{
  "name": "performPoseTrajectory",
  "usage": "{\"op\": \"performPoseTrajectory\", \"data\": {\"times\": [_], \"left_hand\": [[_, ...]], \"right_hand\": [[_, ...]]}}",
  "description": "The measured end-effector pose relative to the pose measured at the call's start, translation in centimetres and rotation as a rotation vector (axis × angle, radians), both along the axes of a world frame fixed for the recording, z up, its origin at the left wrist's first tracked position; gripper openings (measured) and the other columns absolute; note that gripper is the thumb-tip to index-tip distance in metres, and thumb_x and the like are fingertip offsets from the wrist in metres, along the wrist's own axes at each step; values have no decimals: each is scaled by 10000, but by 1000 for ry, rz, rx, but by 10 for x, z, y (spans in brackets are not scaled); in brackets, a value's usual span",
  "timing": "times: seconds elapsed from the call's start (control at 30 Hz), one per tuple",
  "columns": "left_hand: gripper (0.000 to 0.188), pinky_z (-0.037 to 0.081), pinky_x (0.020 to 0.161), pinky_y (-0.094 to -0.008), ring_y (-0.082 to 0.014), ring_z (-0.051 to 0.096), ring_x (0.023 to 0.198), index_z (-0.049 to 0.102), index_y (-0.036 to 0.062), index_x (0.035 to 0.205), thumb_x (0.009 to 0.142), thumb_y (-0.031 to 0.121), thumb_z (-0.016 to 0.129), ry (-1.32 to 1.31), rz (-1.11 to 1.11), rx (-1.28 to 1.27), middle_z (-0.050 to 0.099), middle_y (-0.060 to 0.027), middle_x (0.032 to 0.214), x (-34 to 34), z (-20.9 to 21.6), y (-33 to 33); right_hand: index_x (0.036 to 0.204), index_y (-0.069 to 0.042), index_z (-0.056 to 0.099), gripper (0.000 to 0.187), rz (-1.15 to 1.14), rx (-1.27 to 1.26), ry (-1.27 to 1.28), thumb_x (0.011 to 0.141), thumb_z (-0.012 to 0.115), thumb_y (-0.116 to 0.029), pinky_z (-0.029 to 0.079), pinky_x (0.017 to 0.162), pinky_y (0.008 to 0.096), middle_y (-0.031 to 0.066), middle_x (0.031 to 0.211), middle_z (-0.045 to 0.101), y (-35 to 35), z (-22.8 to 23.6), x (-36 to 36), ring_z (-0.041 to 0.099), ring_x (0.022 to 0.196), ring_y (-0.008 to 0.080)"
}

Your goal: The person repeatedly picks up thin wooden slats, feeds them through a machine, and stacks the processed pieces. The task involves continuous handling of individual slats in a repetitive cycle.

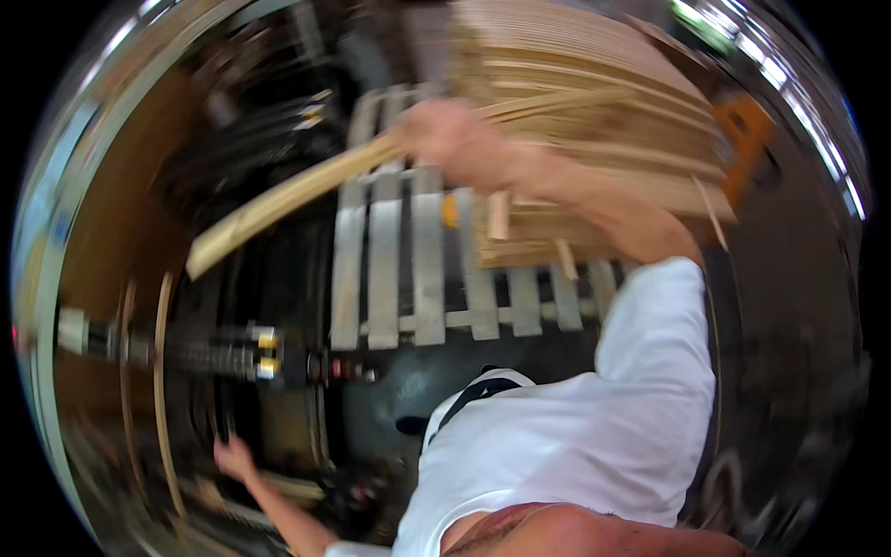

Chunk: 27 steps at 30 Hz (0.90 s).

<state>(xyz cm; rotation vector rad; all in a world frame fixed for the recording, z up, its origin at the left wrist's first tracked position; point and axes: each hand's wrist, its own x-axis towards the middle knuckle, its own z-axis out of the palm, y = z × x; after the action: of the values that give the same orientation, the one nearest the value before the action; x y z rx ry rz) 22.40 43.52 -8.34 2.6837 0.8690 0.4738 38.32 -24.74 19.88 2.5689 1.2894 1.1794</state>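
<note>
Biggest thing here is a fat stack of wooden boards [594, 56], sitting over the far right part of a grey slatted pallet [430, 306], with a few edges poking out unevenly. The pallet itself is next in size, with its bare slats showing on the left and near sides. Left of the pallet there's a dark machine rail [213, 357] with some yellow bits on its end.

Then the long wooden strip [278, 204]: it slants across above the pallet, 1 end well out past its left side, the other out over the right part, in front of the stack. The right hand [444, 139] is above the pallet's far half, fingers clamped around that strip, though it's pretty blurry.

Past the pallet's right side stands an orange piece [742, 139]. Well left of the pallet are 2 thin wooden strips [162, 371], standing roughly upright. The left hand [235, 458] is left of the pallet and nearer the wearer, close to those strips; too blurred, can't tell if its fingers are apart or together.
</note>
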Motion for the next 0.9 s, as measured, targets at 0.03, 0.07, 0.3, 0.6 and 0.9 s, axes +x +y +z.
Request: {"op": "performPoseTrajectory", "data": {"times": [0.03,0.07,0.3,0.6,0.9], "left_hand": [[549,474,1020,-470,-397,595,1184,627,-34,1265,837,303,697,64,21,146,643,-256,1243,4,-7,60],[570,450,1053,-462,-397,562,1227,615,-41,1272,834,315,691,159,77,303,625,-242,1276,21,-10,100],[756,373,1111,-571,-322,259,1474,346,248,1533,893,398,719,452,449,386,306,-42,1592,150,2,229],[602,509,900,-546,-406,646,1075,597,145,1329,874,535,663,199,-36,214,686,-162,1187,149,-17,276],[435,524,796,-501,-363,689,934,671,90,1095,806,403,756,112,-92,27,709,-163,974,43,35,35]], "right_hand": [[1144,-10,663,263,-46,-62,68,905,647,-117,536,692,400,118,876,606,37,0,-7,619,844,276],[1192,-13,631,324,-8,-92,124,896,647,-144,520,648,373,84,844,567,63,0,-14,602,812,257],[1185,-10,626,379,-103,-334,268,836,619,-156,463,656,338,85,900,547,181,-12,-94,567,863,227],[1157,26,603,397,-3,-319,426,786,662,-101,518,708,398,122,918,569,275,-25,-41,601,902,291],[1261,-30,597,524,271,-306,529,741,635,28,502,803,429,150,980,554,417,-61,39,579,965,339]]}}
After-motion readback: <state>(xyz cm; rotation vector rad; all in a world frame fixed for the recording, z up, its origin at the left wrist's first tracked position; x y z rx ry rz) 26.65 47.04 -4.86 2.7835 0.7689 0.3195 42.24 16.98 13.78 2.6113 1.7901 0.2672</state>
